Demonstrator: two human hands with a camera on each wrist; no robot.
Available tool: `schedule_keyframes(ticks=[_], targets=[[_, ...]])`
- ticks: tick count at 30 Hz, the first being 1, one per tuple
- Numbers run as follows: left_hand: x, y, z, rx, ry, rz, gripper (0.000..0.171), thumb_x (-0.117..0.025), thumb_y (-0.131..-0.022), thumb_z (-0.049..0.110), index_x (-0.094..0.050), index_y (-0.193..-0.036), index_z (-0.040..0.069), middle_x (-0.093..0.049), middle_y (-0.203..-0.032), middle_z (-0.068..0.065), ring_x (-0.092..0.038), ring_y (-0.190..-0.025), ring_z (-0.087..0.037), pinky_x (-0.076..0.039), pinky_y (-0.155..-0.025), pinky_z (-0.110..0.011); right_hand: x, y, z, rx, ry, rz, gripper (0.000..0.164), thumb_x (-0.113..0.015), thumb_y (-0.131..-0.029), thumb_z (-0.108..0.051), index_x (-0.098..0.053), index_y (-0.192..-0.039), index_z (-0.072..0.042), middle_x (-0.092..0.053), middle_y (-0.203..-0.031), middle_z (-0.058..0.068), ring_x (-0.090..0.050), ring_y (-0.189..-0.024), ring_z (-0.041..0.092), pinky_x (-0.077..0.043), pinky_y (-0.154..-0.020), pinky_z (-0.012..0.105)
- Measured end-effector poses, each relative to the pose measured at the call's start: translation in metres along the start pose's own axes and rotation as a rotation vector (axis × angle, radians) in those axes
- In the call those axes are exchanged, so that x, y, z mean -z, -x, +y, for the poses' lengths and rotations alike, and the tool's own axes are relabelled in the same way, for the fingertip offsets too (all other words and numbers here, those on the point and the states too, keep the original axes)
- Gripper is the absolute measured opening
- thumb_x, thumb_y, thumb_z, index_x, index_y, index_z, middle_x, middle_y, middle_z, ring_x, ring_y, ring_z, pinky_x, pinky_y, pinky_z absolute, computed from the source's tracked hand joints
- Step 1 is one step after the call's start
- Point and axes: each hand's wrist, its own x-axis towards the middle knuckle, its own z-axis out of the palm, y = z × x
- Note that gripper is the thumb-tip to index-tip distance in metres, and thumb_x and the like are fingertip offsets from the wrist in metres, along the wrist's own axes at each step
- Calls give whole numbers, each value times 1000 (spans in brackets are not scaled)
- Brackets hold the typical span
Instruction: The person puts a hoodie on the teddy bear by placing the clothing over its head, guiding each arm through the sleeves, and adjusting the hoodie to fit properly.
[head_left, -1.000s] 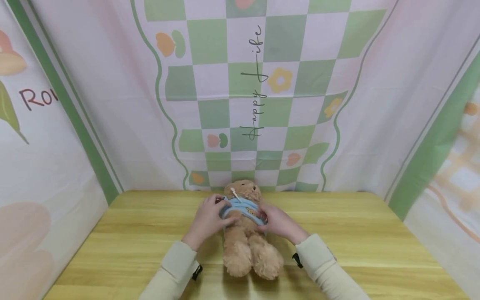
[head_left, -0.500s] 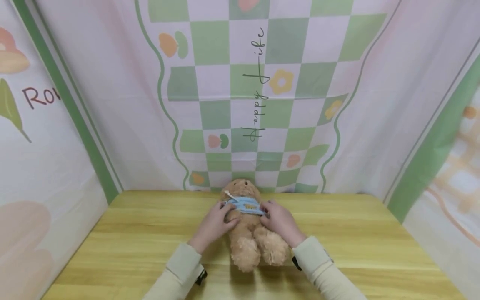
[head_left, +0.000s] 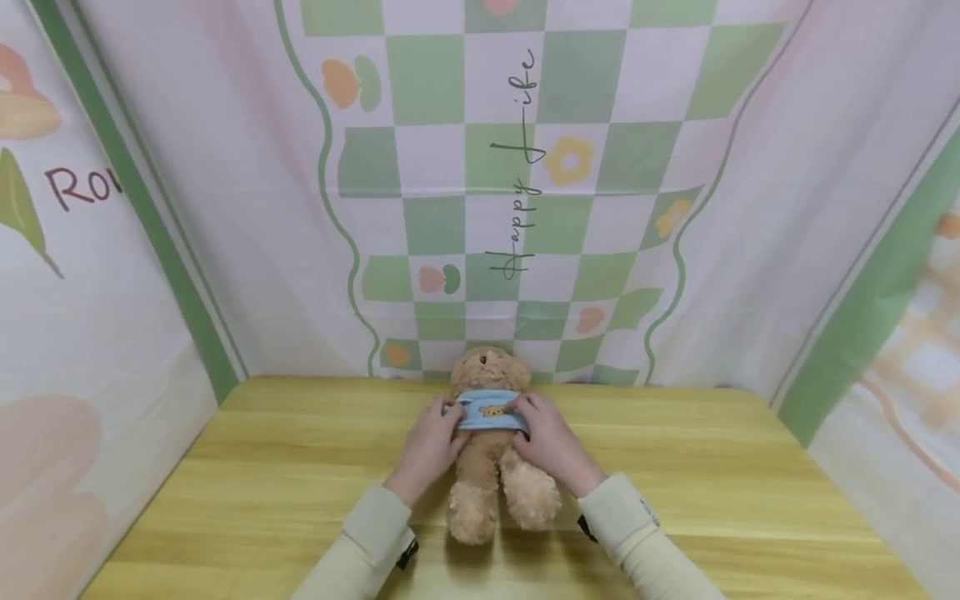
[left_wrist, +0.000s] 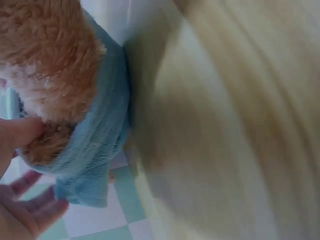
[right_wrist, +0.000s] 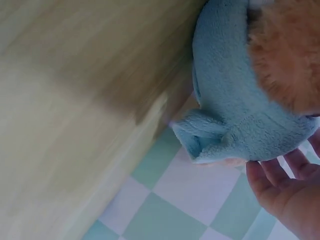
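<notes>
A fluffy brown teddy bear lies on its back, head toward the patterned backdrop and legs toward me. It wears a short light-blue shirt with a small bear print. On its left side in the head view, my left hand holds the shirt's edge; in the left wrist view the thumb presses the brown fur and the fingers are at the blue sleeve. My right hand pinches the shirt from the other side, fingers on its front. The right wrist view shows those fingertips against the blue cloth.
The wooden table extends on both sides of the bear. Behind it hangs a green-and-white checkered backdrop, reaching the table's back edge. Printed cloth panels close off the sides.
The bear has straightened, its face and shirt print now centred. A white tag or cord visible near its neck earlier is out of sight. My hands have shifted along the shirt.
</notes>
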Motion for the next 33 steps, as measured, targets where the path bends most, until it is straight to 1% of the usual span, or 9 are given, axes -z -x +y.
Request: schedule_keyframes(ticks=[3,6,11,16,19,23,27,30,33], targets=[[-3,2,-1,-1,-18,-32,13,-68,-88,15,-59,-97,13,-59,-116,-10,-63,-102,-26,-56,-79,-38,-1,2,1,-10,-40,-4,30,-59,-83,-3,-61,-111,-11,-56,-112,11,-55,-103,29,-47,-79,39],[-7,6,-3,-33,-50,-7,15,-70,-86,15,-58,-95,13,-61,-115,-7,-64,-100,-23,-56,-76,-35,-2,3,4,11,-54,29,28,-62,-81,-3,-62,-107,-11,-57,-111,10,-56,-106,30,-49,-85,43],[-12,11,-6,-111,-81,126,20,-76,-80,18,-58,-87,14,-64,-108,-4,-64,-96,-21,-56,-72,-31,-6,4,8,87,14,108,21,-72,-77,-7,-65,-97,-10,-61,-104,9,-58,-100,31,-50,-87,45],[-14,12,-9,-181,-113,263,20,-78,-77,26,-63,-83,14,-64,-98,-2,-63,-87,-19,-56,-68,-29,-6,7,9,147,153,181,20,-79,-76,-19,-68,-91,-12,-62,-98,6,-59,-91,26,-52,-77,40],[-11,12,-7,-242,-156,301,16,-77,-77,27,-67,-81,16,-65,-92,0,-63,-82,-16,-56,-68,-27,-5,8,9,203,278,224,27,-81,-73,-32,-66,-86,-14,-62,-92,4,-59,-82,21,-53,-67,35],[-6,11,-2,-312,-181,269,12,-74,-81,27,-74,-85,15,-69,-93,1,-65,-86,-15,-57,-78,-26,-4,8,8,279,432,288,33,-81,-71,-39,-61,-78,-15,-58,-78,0,-53,-66,15,-46,-53,27],[1,10,3,-320,-141,196,14,-70,-86,25,-76,-91,13,-70,-97,-1,-66,-92,-17,-56,-86,-29,-4,5,11,357,498,363,23,-79,-71,-25,-60,-70,-14,-54,-67,-2,-48,-55,12,-42,-47,25],[3,11,2,-281,-76,156,13,-70,-86,20,-75,-92,11,-68,-97,-4,-66,-92,-18,-56,-84,-29,-4,5,14,384,476,356,12,-76,-70,-11,-64,-73,-11,-60,-69,0,-55,-56,13,-47,-48,26],[3,12,-2,-243,-38,131,11,-71,-85,16,-75,-94,10,-66,-99,-4,-66,-92,-18,-56,-82,-27,-2,6,15,273,340,243,15,-73,-74,-5,-67,-88,-7,-66,-83,5,-63,-70,17,-53,-59,30]])
